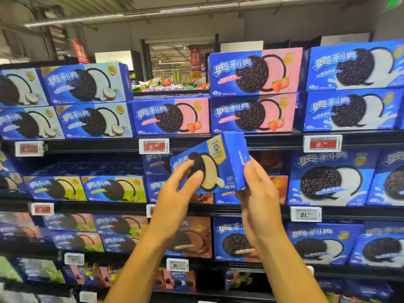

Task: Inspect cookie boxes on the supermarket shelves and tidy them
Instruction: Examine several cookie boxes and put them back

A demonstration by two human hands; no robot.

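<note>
I hold a blue cookie box [215,159] with a cream-filled cookie picture and a yellow corner tilted in front of the second shelf. My left hand [177,189] grips its lower left end, fingers lying across the front face. Around the box's right end curls my right hand [258,189], thumb on the side panel. Behind the box the second shelf holds brown chocolate-flavour boxes [276,186], partly hidden. Pink strawberry boxes [253,92] stand stacked two high on the top shelf above.
Coconut boxes [87,101] fill the top shelf's left, classic white-cream boxes [352,88] its right. A single strawberry box [171,115] leaves a gap above it. Green-yellow boxes [113,189] sit set back at the left of the second shelf. Price tags [154,146] line the shelf edges.
</note>
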